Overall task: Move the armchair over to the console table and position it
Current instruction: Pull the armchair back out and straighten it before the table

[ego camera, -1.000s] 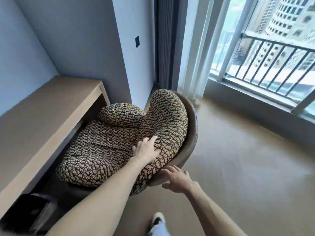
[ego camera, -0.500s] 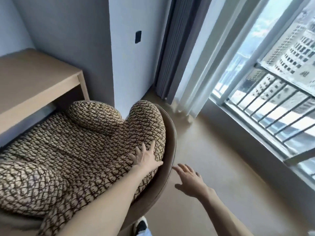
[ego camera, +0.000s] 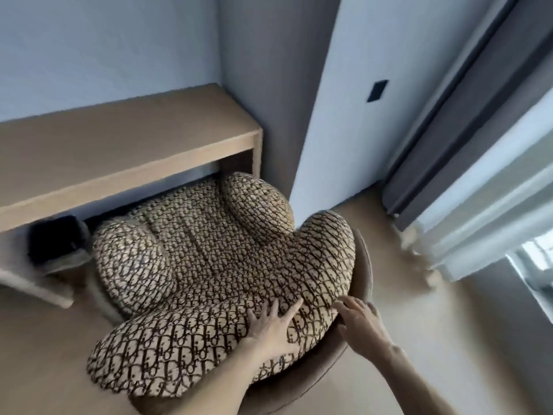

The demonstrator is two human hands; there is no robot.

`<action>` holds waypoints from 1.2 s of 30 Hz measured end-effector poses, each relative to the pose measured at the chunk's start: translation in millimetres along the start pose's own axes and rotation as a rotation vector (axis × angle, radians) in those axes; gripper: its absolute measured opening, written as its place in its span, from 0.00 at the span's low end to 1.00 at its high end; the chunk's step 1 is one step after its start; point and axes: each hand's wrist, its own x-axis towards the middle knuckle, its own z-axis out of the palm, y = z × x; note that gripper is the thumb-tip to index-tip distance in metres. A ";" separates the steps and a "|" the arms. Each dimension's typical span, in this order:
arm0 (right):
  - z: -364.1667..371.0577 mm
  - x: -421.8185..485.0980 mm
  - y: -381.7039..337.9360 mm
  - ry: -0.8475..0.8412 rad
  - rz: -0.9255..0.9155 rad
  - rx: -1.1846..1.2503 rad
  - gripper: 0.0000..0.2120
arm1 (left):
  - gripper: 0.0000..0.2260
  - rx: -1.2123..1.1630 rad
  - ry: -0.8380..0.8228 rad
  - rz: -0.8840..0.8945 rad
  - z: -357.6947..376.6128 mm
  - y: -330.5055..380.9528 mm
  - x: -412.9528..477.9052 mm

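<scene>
The armchair (ego camera: pixel 215 265) has a beige and dark brown patterned cushion in a smooth tan shell. Its front sits tucked under the light wooden console table (ego camera: pixel 119 151), which stands against the wall. My left hand (ego camera: pixel 273 324) lies flat with spread fingers on the padded top of the backrest. My right hand (ego camera: pixel 362 322) touches the shell's rim at the right of the backrest, fingers apart and not clearly wrapped around it.
A dark bin (ego camera: pixel 57 238) stands under the table at the left. A white wall corner (ego camera: pixel 314 145) with a black switch (ego camera: pixel 377 90) rises right of the chair. Grey and sheer curtains (ego camera: pixel 466 175) hang at the far right. Tan floor (ego camera: pixel 449 339) lies open to the right.
The view swung left, now facing the table head-on. The chair sits squarer under the table. My right hand moved from hovering beside the chair onto its rim; my left hand stayed on the backrest.
</scene>
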 end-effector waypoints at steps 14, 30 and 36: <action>35.0 27.7 82.7 0.073 -0.641 -0.142 0.25 | 0.39 0.020 0.514 -0.420 87.1 63.7 -83.4; 66.4 48.5 67.7 0.009 -0.456 -0.321 0.22 | 0.45 -0.027 0.352 -0.759 133.7 56.8 -101.7; 75.4 53.7 72.7 0.043 -0.481 -0.312 0.21 | 0.45 0.020 0.465 -0.725 150.8 54.9 -94.7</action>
